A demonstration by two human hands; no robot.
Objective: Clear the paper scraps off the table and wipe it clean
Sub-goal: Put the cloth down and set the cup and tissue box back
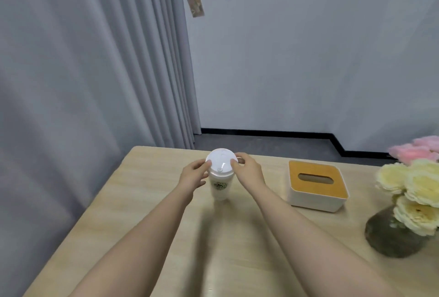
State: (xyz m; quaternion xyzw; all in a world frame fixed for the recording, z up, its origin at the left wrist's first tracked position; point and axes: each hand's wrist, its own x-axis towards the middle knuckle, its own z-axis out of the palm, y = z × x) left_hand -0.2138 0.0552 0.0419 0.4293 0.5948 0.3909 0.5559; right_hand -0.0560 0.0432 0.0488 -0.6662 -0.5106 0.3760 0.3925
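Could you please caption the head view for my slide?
Both hands grip a lidded cup standing on the table.

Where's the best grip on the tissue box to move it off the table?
Probably the two short white side walls of the tissue box, coming from above with one hand spanning it. It sits flat on the table; the orange lid looks like a separate piece, so gripping the slot may just lift the lid.
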